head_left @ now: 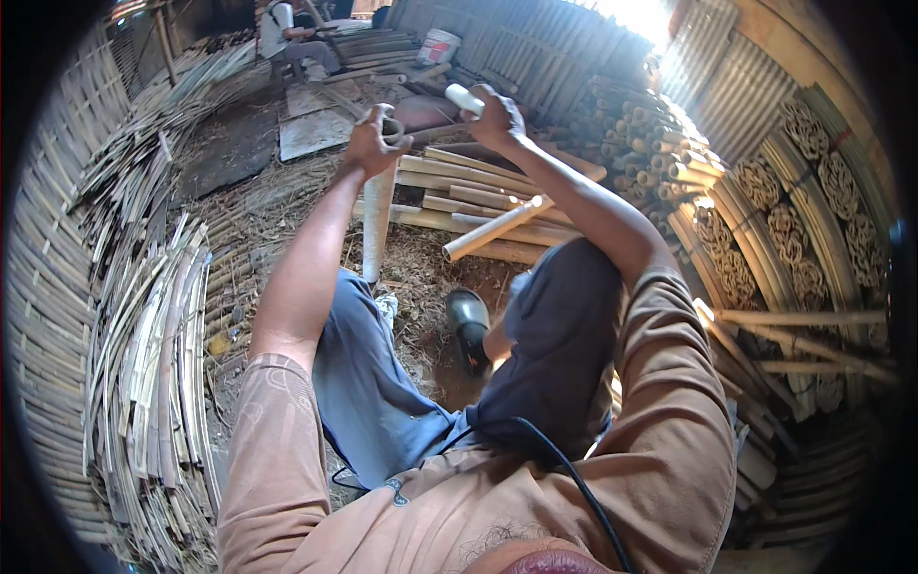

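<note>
My left hand (373,143) is wrapped round the top end of an upright bamboo pole (377,230), just beyond my left knee. The pole's lower end meets the ground, and a round hollow end shows by my fingers. To the right and a little higher, my right hand (499,122) is closed on a short, pale, smooth cylinder (464,98). One end of it sticks out past the fingers toward the left; I cannot tell what it is. The two hands are apart.
Cut bamboo poles (497,230) lie ahead of my knees. Split strips (158,354) are heaped at left; stacked poles (650,143) and coiled bundles (760,182) line the right. A white bucket (438,46) and a seated person (292,38) are at the back.
</note>
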Demonstrator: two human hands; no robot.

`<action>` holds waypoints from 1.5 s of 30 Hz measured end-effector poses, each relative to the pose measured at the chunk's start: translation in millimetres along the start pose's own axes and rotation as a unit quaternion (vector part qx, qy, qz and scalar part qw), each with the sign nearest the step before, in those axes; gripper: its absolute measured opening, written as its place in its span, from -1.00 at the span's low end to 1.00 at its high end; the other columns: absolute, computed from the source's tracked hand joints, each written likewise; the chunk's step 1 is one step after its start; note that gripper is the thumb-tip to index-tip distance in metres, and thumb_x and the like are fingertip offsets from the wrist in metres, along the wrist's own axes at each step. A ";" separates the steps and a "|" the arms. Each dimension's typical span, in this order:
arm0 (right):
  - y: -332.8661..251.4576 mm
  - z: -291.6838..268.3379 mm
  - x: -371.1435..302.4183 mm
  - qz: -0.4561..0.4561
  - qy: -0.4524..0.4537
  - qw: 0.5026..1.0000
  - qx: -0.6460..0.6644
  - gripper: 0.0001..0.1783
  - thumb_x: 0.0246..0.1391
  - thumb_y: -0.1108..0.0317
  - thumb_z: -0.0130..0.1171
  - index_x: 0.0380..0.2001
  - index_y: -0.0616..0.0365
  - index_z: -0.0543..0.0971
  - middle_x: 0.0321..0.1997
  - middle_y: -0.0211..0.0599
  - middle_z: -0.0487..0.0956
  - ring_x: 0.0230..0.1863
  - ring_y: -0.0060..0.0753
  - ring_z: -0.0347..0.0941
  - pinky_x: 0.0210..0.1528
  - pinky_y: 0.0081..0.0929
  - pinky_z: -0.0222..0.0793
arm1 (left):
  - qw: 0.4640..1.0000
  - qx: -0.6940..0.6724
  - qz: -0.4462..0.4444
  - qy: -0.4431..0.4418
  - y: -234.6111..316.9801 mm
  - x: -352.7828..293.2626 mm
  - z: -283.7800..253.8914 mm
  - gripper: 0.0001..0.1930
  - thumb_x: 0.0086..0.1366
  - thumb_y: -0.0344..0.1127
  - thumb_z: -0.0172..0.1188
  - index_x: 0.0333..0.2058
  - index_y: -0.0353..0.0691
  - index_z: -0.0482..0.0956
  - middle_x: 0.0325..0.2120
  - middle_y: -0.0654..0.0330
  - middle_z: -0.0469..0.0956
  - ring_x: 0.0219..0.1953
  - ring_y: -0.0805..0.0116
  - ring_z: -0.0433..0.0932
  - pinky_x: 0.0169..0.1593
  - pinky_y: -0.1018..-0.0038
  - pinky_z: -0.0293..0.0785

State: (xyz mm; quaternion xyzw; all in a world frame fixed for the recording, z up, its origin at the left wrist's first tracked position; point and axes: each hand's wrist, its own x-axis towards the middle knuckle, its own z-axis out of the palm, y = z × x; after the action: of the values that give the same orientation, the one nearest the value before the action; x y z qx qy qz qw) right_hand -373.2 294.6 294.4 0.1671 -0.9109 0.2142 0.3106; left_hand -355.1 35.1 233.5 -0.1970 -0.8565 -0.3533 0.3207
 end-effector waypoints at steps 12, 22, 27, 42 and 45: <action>-68.7 4.9 -28.8 0.216 -0.268 0.880 0.326 -0.72 0.06 0.27 0.25 -0.43 0.34 0.62 -0.60 -0.32 0.55 -0.59 -0.41 0.51 -0.55 -0.35 0.41 | 0.996 0.044 -0.045 0.069 -19.4 -12.0 -32.0 -0.32 -0.01 -0.06 0.60 0.04 -0.21 0.54 -0.33 0.11 0.74 -0.28 0.21 0.74 -0.10 0.29 0.65; -37.3 57.8 -145.4 0.341 -0.224 0.771 0.489 -0.84 0.17 0.31 0.23 -0.34 0.14 0.49 -0.61 -0.47 0.44 -0.66 -0.59 0.38 -0.63 -0.50 0.37 | 0.924 -0.136 -0.134 0.331 22.1 -61.4 -85.1 -0.55 0.02 -0.37 0.53 -0.12 -0.38 0.57 -0.28 0.16 0.65 -0.27 0.43 0.61 -0.09 0.50 0.59; -25.1 90.1 -216.1 0.457 -0.346 0.686 0.448 -0.79 0.23 0.28 0.17 -0.42 0.19 0.53 -0.62 -0.39 0.46 -0.67 -0.48 0.42 -0.62 -0.38 0.39 | 0.872 -0.167 -0.206 0.411 50.6 -136.4 -66.7 -0.58 0.08 -0.47 0.45 -0.09 -0.33 0.50 -0.20 0.13 0.54 -0.19 0.36 0.58 -0.07 0.47 0.61; -18.1 59.5 -292.5 0.391 -0.215 0.791 0.418 -0.79 0.03 0.31 0.26 -0.33 0.24 0.65 -0.56 -0.24 0.59 -0.54 -0.46 0.50 -0.43 -0.40 0.43 | 0.884 -0.213 -0.167 0.381 71.5 -121.1 -22.9 -0.65 0.10 -0.51 0.30 -0.11 -0.27 0.50 -0.23 0.05 0.63 -0.15 0.26 0.60 0.03 0.30 0.58; -17.4 89.8 -326.9 0.467 -0.241 0.762 0.379 -0.78 0.02 0.29 0.26 -0.41 0.26 0.61 -0.59 -0.20 0.55 -0.57 -0.41 0.46 -0.45 -0.29 0.38 | 0.895 -0.218 -0.196 0.337 56.4 -116.2 0.6 -0.65 0.11 -0.51 0.30 -0.10 -0.27 0.51 -0.23 0.09 0.62 -0.15 0.30 0.59 0.04 0.35 0.56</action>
State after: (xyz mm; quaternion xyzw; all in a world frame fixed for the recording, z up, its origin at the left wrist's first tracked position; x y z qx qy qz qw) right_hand -164.4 291.4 26.8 -0.1288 -0.7656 0.6131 -0.1460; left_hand -240.2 60.7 180.2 0.0407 -0.6197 -0.6320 0.4635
